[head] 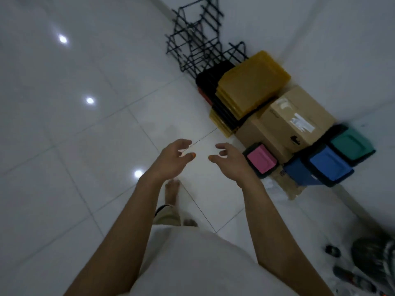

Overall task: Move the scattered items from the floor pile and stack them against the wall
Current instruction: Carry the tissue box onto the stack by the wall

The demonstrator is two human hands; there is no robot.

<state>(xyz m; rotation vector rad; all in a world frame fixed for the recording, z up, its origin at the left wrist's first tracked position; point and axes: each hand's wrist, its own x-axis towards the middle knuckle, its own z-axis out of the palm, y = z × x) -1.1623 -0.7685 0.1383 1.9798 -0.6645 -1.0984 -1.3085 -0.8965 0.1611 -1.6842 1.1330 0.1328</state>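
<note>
Both hands empty, held out in front over the white tiled floor (85,146). Left hand (171,160) and right hand (229,160) face each other, fingers loosely spread and a little curled, pinching nothing, touching nothing.

Along the wall (320,39) we count a fair stack already in place: black wire racks (193,42) furthest off, then a black crate (210,82), then yellow bins (253,82) piled on it and beside it, then two cardboard boxes (297,118), one on the other. Nearest us, a pink-lidded bin (261,160), a blue-lidded bin (327,165) and a green-lidded bin (350,144), touching or just beside the boxes.

What is left: at the lower right edge, a dark rounded item (372,253) and some small dark pieces (332,251) lie on the floor, too blurred to name. We take these for the remnant of the pile, though most of it, if any, falls outside the view.

Judgement: task well along, most items stacked. With nothing in the hands, the next step is likely a fresh pickup from the lower right; how many items remain we cannot tell
</note>
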